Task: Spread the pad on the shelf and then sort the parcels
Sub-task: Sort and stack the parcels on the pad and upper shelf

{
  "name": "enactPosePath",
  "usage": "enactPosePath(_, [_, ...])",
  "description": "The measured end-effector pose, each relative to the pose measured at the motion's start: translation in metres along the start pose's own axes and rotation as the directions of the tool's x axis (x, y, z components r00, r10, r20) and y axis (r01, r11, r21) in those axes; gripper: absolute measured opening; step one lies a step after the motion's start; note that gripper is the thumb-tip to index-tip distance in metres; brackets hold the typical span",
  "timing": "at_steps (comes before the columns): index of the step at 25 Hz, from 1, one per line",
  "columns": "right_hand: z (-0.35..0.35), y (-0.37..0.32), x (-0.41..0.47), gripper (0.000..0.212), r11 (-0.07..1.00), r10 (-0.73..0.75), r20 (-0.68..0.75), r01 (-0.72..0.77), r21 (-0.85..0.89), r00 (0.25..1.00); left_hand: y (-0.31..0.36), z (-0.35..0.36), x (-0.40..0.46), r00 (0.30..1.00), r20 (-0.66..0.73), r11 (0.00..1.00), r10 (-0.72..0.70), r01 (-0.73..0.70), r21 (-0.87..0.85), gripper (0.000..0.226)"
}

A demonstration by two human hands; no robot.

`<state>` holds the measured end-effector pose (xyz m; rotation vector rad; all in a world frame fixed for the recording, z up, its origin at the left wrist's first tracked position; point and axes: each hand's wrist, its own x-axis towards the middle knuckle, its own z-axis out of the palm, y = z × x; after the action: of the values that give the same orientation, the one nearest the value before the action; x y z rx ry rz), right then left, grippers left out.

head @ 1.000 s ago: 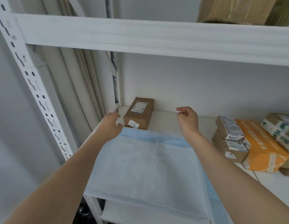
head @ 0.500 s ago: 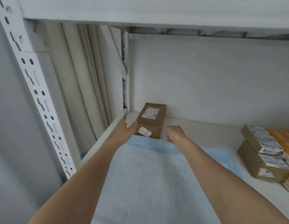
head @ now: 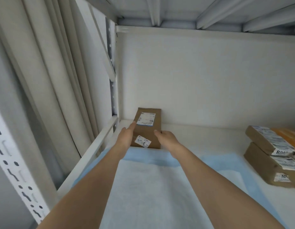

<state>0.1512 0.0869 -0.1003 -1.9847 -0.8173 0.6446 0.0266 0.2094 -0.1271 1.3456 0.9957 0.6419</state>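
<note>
Pad's down, sorting begins: both hands close on the corner parcel.

Left hand (head: 127,138) flat against the brown parcel (head: 147,126), right hand (head: 166,138) curling on its other side; blue pad (head: 160,187) lies just behind the wrists. Next, probably: clamp and lift.

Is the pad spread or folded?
Spread: the pad lies flat on the shelf under both forearms, its far edge meeting the brown parcel.

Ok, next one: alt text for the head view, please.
Both hands reach to a brown cardboard parcel at the back left of a white metal shelf, left hand flat against its left side, right hand at its right edge. A pale blue pad lies spread in front; two stacked brown parcels sit at right.
</note>
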Motion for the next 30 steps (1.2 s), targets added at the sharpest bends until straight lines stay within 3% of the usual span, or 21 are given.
enactPosePath(2, [-0.005, -0.01, 0.0, 0.036, 0.994, -0.031, -0.029, 0.033, 0.1, 0.999, 0.02, -0.001, -0.025, 1.0, 0.011, 0.999, 0.01, -0.01, -0.044, 0.094])
enactPosePath(5, [-0.017, -0.028, -0.007, 0.041, 0.95, -0.04, -0.061, 0.056, 0.306, 0.997, 0.061, 0.001, -0.06, 0.988, 0.036, 0.984, 0.149, -0.145, -0.1, 0.029])
enactPosePath(10, [-0.045, -0.057, -0.032, 0.054, 0.772, 0.087, 0.022, -0.081, 0.63, 0.996, 0.107, 0.004, -0.088, 0.973, 0.089, 0.97, 0.213, -0.2, -0.138, 0.035])
enactPosePath(15, [-0.084, -0.058, -0.063, 0.082, 0.686, 0.226, 0.079, -0.216, 0.694, 0.971, 0.134, 0.016, -0.129, 0.953, 0.164, 0.957, 0.255, -0.225, -0.181, 0.031])
enactPosePath(21, [-0.121, -0.029, -0.113, 0.051, 0.52, 0.336, 0.264, -0.411, 0.748, 0.904, 0.143, 0.04, -0.19, 0.914, 0.344, 0.974, 0.216, -0.228, -0.004, 0.025])
enactPosePath(23, [-0.134, -0.02, -0.13, 0.049, 0.488, 0.372, 0.332, -0.487, 0.724, 0.867, 0.143, 0.042, -0.205, 0.948, 0.247, 0.979, 0.203, -0.188, -0.081, 0.025])
enactPosePath(25, [-0.151, -0.009, -0.148, 0.05, 0.45, 0.402, 0.395, -0.554, 0.701, 0.826, 0.141, 0.044, -0.217, 0.983, -0.028, 0.971, 0.183, -0.186, -0.148, 0.022])
enactPosePath(27, [-0.169, 0.005, -0.169, 0.05, 0.415, 0.418, 0.451, -0.608, 0.677, 0.788, 0.138, 0.048, -0.228, 0.94, -0.289, 0.979, 0.181, -0.202, -0.042, 0.019])
enactPosePath(30, [-0.193, 0.026, -0.198, 0.053, 0.406, 0.403, 0.501, -0.64, 0.652, 0.766, 0.13, 0.059, -0.257, 0.908, -0.395, 0.967, 0.139, -0.038, 0.253, 0.04])
